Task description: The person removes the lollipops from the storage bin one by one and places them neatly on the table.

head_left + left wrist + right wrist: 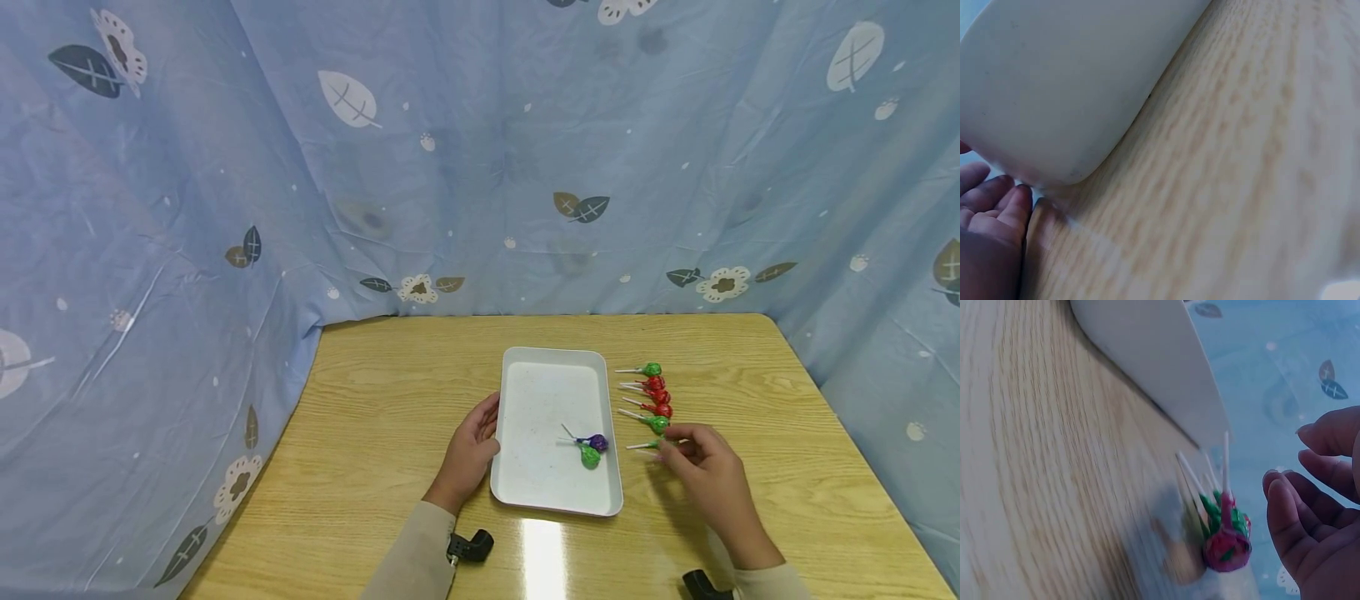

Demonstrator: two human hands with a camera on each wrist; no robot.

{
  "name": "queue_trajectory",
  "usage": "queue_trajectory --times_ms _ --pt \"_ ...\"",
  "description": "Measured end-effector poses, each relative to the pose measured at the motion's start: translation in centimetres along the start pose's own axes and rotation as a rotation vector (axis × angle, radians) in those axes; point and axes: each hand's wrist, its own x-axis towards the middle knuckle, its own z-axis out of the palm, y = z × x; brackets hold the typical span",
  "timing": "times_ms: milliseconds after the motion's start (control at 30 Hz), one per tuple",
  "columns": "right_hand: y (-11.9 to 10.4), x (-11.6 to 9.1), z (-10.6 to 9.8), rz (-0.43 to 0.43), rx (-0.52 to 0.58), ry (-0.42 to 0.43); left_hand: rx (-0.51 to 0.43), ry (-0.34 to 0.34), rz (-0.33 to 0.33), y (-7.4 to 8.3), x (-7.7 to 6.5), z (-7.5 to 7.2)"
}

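Observation:
My left hand [470, 454] grips the left edge of a white tray [555, 507], thumb at the rim; in the left wrist view its fingers curl against the tray wall [1079, 87]. Inside the tray lie a purple lollipop [597, 442] and a green lollipop [590, 457]. Right of it, my right hand [708, 475] reaches over the near end of a lollipop row, its fingertips overlapping a lollipop with a white stick [641, 446]. In the right wrist view, a pink lollipop [1227, 550] stands out in front of green ones, beside the parted thumb and fingers.
Up the row lie a green lollipop [658, 424], several red lollipops [660, 397] and another green lollipop [652, 368], sticks toward the tray. The wooden table [405, 375] is bordered by a blue patterned curtain [465, 167]. Black wrist cameras [472, 547] sit on both wrists.

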Motion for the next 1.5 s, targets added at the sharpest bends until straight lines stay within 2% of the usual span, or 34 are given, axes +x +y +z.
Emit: queue_trajectory --times_ms 200,467,867,1000,1167,1267,1500 --pt "-0.6 0.0 0.8 0.011 -0.005 -0.027 -0.004 -0.001 0.004 0.1 0.0 0.0" --pt "-1.6 -0.3 2.2 0.020 0.066 -0.089 -0.009 0.009 0.000 0.0 0.1 0.1" --pt "-3.3 -0.5 3.5 0.039 0.091 -0.143 -0.009 0.007 -0.001 0.2 0.0 0.1" --pt "-3.9 -0.3 3.8 0.060 0.144 -0.197 -0.007 0.008 -0.002 0.2 0.0 0.1" --pt "-4.7 -0.2 4.2 0.147 0.188 -0.294 -0.005 0.009 -0.003 0.1 0.0 0.1" --pt "-5.1 -0.1 4.6 0.164 0.175 -0.326 -0.011 0.010 -0.004 0.1 0.0 0.1" --pt "-5.6 -0.1 5.4 0.078 0.043 -0.318 -0.013 0.012 -0.005 0.2 -0.1 0.1"
